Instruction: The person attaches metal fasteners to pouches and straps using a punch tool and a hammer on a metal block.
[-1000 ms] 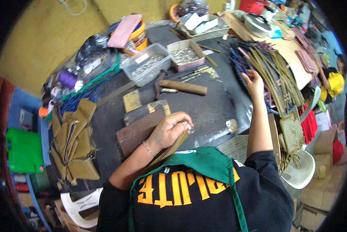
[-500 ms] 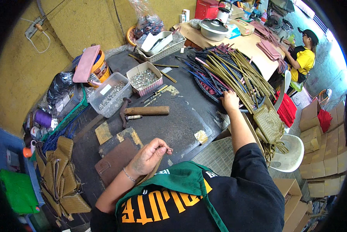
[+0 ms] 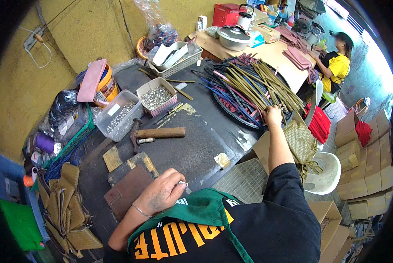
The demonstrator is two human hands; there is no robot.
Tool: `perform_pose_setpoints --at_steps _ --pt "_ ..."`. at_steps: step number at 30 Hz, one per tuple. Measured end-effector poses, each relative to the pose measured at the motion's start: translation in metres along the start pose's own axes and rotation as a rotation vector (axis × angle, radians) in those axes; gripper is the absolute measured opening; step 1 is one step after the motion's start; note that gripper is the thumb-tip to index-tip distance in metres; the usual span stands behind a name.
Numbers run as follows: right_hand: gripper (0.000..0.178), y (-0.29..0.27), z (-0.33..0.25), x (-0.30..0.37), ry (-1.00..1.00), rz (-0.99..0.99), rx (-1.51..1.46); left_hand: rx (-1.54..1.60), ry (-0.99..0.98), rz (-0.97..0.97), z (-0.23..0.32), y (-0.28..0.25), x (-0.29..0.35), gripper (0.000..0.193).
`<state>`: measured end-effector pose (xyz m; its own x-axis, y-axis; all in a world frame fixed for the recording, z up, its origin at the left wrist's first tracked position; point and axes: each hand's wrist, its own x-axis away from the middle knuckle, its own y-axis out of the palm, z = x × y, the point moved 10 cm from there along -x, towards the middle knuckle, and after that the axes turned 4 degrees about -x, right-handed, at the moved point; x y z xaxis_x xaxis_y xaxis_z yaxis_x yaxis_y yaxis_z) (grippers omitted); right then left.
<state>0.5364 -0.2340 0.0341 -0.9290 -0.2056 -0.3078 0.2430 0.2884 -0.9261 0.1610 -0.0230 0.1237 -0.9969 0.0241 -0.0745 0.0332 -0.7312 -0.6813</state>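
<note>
My left hand (image 3: 166,189) is closed in a pinch near my apron, with the small pale end of a strap (image 3: 183,183) poking out between thumb and fingers. The rest of that strap is hidden. Out to the right, my right hand (image 3: 273,116) reaches over the near rim of a round black tray (image 3: 228,117). Its bent fingers pinch at the olive straps (image 3: 251,81) heaped there; the fingertips are partly hidden among them. Dark, blue and pink strips (image 3: 225,94) lie under the olive ones. A hammer (image 3: 161,133) rests on the dark work surface, beyond my left hand.
A clear bin (image 3: 117,115) and a pink-sided box (image 3: 156,95) hold small metal pieces. Brown folded pieces (image 3: 67,206) lie at the left, a brown flat piece (image 3: 128,190) before me. A woven olive bag (image 3: 300,139) hangs beside my right arm. A co-worker (image 3: 336,65) sits at far right.
My right hand has shifted slightly right along the tray's near side, and its fingers have bent into the straps. My left hand has turned, and a pale end now shows in its pinch.
</note>
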Motion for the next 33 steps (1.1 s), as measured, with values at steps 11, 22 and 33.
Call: perform_pose_setpoints --at_steps 11,22,33 --pt "0.012 -0.002 -0.038 0.012 0.364 -0.195 -1.582 1.027 -0.268 0.259 -0.054 0.019 0.020 0.016" --pt "0.015 -0.064 -0.276 0.177 0.183 -1.100 -2.090 0.676 -0.325 0.333 -0.049 0.000 0.019 0.026" --pt "0.022 -0.060 -0.272 0.165 0.131 -1.126 -2.178 0.638 -0.308 0.387 -0.051 0.002 0.021 0.020"
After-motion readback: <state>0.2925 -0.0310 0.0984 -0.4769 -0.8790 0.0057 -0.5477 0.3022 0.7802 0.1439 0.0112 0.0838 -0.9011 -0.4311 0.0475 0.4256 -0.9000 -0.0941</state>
